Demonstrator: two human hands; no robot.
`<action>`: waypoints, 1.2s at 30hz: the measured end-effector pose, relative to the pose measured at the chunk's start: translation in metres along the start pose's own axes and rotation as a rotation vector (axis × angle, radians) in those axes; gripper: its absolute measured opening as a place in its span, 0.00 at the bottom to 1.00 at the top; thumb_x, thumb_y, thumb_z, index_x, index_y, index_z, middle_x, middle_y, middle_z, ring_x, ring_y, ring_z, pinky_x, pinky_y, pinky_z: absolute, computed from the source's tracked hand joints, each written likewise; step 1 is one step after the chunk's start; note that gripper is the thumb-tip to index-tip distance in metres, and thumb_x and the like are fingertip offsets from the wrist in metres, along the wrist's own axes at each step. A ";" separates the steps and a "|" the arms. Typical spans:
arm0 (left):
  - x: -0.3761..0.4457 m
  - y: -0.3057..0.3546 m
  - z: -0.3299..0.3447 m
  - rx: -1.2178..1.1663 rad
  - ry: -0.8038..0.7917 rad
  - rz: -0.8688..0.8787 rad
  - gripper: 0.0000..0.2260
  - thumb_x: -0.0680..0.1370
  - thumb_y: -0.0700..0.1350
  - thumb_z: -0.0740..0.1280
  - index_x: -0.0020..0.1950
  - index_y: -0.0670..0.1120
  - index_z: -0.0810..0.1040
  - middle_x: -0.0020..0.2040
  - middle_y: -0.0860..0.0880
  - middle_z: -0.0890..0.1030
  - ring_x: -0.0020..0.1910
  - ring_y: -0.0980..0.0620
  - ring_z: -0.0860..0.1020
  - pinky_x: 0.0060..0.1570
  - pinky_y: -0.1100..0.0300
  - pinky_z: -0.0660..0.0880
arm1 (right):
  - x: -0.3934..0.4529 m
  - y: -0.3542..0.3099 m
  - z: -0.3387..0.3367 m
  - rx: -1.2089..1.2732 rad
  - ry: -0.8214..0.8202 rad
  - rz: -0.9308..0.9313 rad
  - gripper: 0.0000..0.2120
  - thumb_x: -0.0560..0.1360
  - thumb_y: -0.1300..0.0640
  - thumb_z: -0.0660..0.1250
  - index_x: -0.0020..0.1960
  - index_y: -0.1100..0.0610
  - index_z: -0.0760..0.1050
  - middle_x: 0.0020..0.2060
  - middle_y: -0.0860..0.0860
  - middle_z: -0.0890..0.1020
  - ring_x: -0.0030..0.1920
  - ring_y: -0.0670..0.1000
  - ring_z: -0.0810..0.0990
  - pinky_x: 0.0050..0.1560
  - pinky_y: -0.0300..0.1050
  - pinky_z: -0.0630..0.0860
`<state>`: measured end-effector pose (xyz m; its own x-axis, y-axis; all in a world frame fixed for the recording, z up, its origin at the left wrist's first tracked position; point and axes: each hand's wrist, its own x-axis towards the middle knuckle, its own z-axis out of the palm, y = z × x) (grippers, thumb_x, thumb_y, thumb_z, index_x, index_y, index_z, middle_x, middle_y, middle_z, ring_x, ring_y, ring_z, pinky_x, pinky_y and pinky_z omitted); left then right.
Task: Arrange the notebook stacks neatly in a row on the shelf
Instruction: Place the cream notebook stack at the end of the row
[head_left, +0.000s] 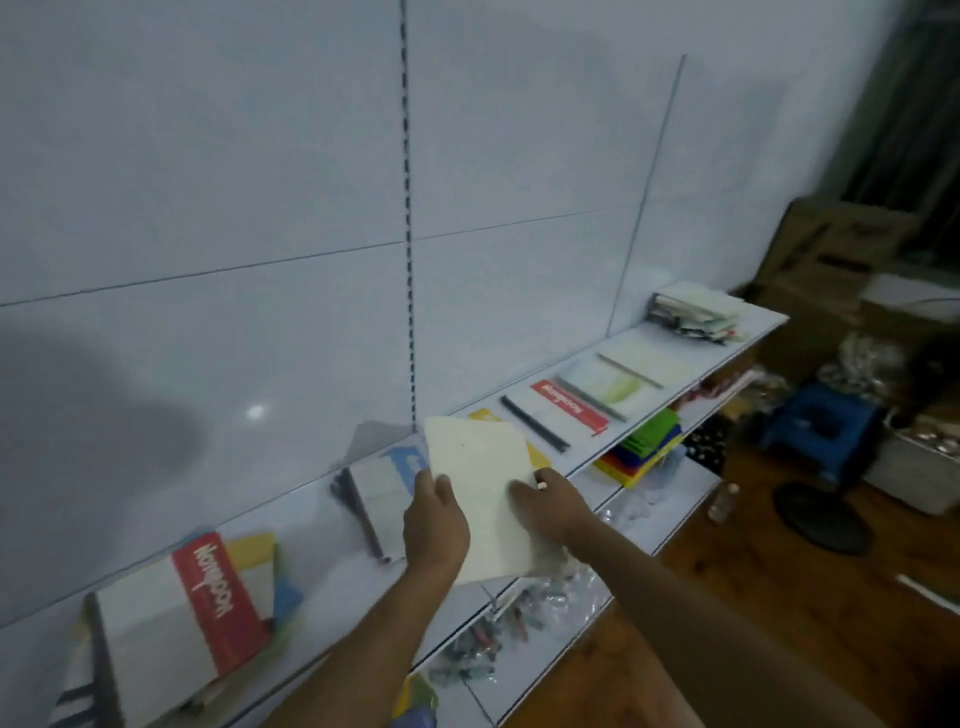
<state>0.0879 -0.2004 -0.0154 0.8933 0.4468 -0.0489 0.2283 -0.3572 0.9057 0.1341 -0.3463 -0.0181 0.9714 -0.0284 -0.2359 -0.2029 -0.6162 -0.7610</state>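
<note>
Both my hands hold a pale cream notebook (483, 483) above the white shelf (322, 587), back cover up. My left hand (434, 525) grips its left edge and my right hand (550, 504) grips its right edge. Under and behind it lie a blue-banded notebook (379, 488) and a yellow one (537, 457). A messy stack with a red-banded notebook (182, 613) on top sits at the shelf's left. To the right lie another red-banded notebook (566, 410), two pale green ones (623, 374) and an untidy pile (696, 312) at the far end.
A white panelled wall (260, 208) backs the shelf. Lower shelves hold coloured folders (644, 447) and small packets (493, 639). On the wooden floor to the right stand a blue stool (821, 421), cardboard boxes (831, 249), a bottle (724, 501) and a dark round base (821, 519).
</note>
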 end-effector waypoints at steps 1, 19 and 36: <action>-0.004 0.015 0.018 0.010 -0.023 0.042 0.15 0.83 0.49 0.51 0.63 0.43 0.70 0.57 0.40 0.79 0.55 0.40 0.77 0.52 0.49 0.74 | 0.001 0.011 -0.020 0.059 0.050 0.010 0.18 0.74 0.45 0.61 0.56 0.56 0.73 0.49 0.50 0.78 0.48 0.52 0.77 0.42 0.43 0.72; -0.080 0.194 0.351 0.030 -0.620 0.163 0.15 0.80 0.42 0.59 0.66 0.43 0.66 0.60 0.44 0.76 0.48 0.49 0.73 0.48 0.56 0.72 | 0.044 0.234 -0.320 0.448 0.566 0.120 0.20 0.78 0.52 0.64 0.67 0.55 0.67 0.57 0.47 0.74 0.58 0.52 0.75 0.58 0.49 0.74; 0.051 0.284 0.592 0.023 -0.759 0.325 0.21 0.80 0.41 0.61 0.73 0.49 0.65 0.65 0.48 0.76 0.61 0.48 0.75 0.60 0.54 0.74 | 0.259 0.313 -0.470 0.353 0.646 0.265 0.18 0.78 0.57 0.62 0.68 0.55 0.68 0.55 0.50 0.77 0.52 0.51 0.76 0.50 0.46 0.72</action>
<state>0.4278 -0.7648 -0.0096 0.9328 -0.3547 -0.0644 -0.0863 -0.3932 0.9154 0.3805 -0.9167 -0.0337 0.7426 -0.6588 -0.1210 -0.3603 -0.2406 -0.9013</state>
